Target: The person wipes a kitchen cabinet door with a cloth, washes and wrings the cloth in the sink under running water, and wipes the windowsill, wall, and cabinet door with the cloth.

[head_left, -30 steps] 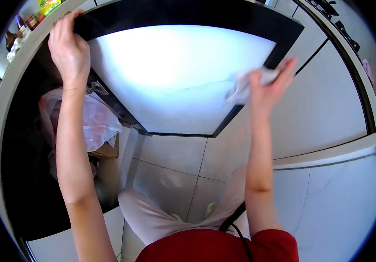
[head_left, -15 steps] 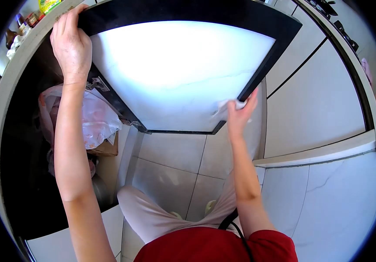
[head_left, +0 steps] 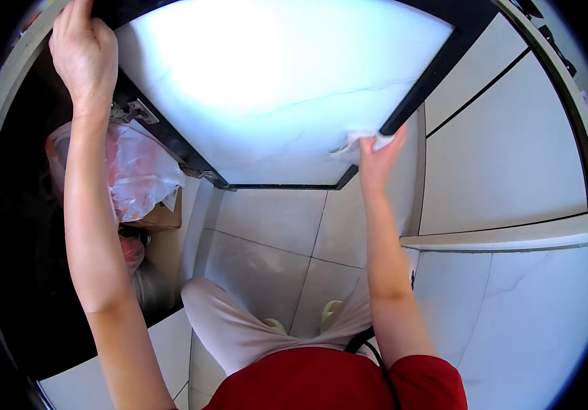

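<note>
Covering a short stretch of dark frame, a white cloth [head_left: 382, 141] lies at the lower right part of an open cabinet door [head_left: 266, 96], on the side away from the hinges. The right hand [head_left: 380, 160] is closed about this cloth, thumb toward the inner face and fingers at the outer edge; a loose fold spreads onto the pale, marble-veined panel. The left hand [head_left: 85, 58] is raised at the upper corner on the hinge side; its fingertips are cut off by the upper margin, so whether it grips the door cannot be told. The two hands are well apart. The work appears under way rather than complete, the cloth being in contact with the frame; no visible mark separates finished parts of the door from those that remain, and its top edge lies out of view.

Behind a metal hinge [head_left: 142, 111], the dark cabinet contains a translucent plastic bag [head_left: 145, 174], a cardboard box [head_left: 163, 215] below it and a rounded grey object [head_left: 156, 287]. Beneath the door extends a tiled floor [head_left: 260, 219], with the person's light trousers [head_left: 229, 321] in the foreground. White cabinet fronts [head_left: 506, 164] stand at the right.
</note>
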Demonstrator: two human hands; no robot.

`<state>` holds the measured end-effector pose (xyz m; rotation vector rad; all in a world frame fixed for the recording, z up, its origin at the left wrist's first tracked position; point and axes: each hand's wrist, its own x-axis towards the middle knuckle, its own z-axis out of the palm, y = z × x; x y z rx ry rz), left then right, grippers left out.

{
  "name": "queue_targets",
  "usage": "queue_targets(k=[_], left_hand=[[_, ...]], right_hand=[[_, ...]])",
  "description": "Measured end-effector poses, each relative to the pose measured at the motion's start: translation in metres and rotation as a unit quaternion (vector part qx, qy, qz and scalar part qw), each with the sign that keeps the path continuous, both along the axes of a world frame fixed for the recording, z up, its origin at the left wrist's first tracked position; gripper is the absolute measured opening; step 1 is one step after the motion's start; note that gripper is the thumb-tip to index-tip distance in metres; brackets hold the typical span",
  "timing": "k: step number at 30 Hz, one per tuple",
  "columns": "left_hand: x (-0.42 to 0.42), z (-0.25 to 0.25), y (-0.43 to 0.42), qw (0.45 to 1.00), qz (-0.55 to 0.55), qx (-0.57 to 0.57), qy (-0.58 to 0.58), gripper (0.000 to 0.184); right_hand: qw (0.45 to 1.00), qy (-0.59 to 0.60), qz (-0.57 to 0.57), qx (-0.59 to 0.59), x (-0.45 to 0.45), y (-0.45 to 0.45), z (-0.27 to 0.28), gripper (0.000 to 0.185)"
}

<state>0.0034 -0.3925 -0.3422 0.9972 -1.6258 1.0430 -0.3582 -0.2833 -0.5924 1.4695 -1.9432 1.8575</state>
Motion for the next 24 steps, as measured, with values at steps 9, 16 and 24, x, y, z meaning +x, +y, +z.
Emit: queue_targets(k=[9,16,24], left_hand=[[-0.012,0.005,0.010,1.000,0.008,0.007,-0.001,0.044],[-0.039,-0.013,0.059,0.992,-0.122,-0.041,-0.003,0.050],[-0.136,-0.197,0.234,0.100,-0.401,0.724,0.552,0.068]], right_hand=[[0.975,-0.085,-0.042,0.203,-0.007,0.057,-0.175,0.071],[0.986,0.151,0.060,-0.023,-0.004,0.146,-0.039,0.035],[0.912,0.300,0.277,-0.031,0.026,0.149,0.016,0.026]])
